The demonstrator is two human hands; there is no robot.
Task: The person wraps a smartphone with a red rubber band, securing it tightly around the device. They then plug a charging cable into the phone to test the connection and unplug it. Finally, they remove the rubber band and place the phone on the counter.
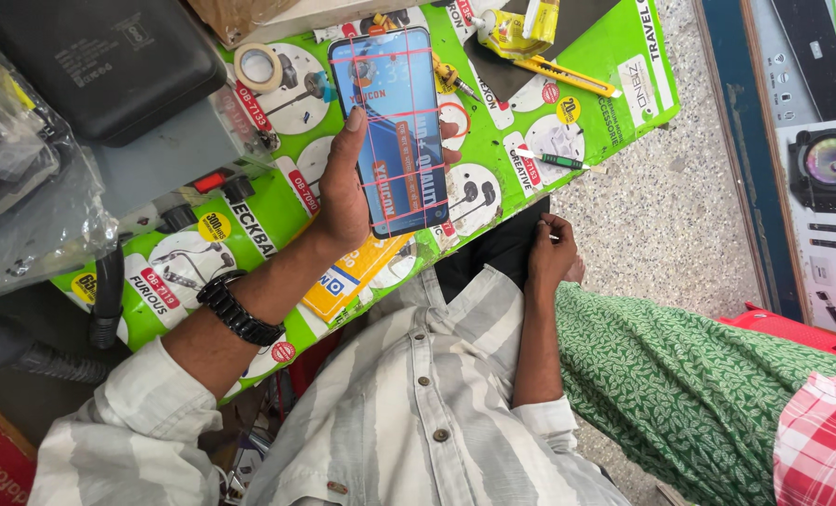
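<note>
My left hand (343, 192) grips a smartphone (392, 122) from its left side, thumb on the left edge and fingertips showing at the right edge. The phone's screen faces up, lit blue, with red grid lines and a printed film across it. It is held just above a green printed table cover (614, 84). A black wristwatch (238, 309) sits on my left wrist. My right hand (551, 251) rests low by the table's near edge, above my lap, fingers curled with nothing seen in them.
On the cover lie a tape roll (257, 66), a small screwdriver (455, 77), a yellow utility knife (568, 75), a yellow packet (516, 28) and a green-handled tool (549, 159). A black box (99, 66) and plastic bags (15, 187) crowd the left. Another person's green-patterned clothing (680, 375) is at my right.
</note>
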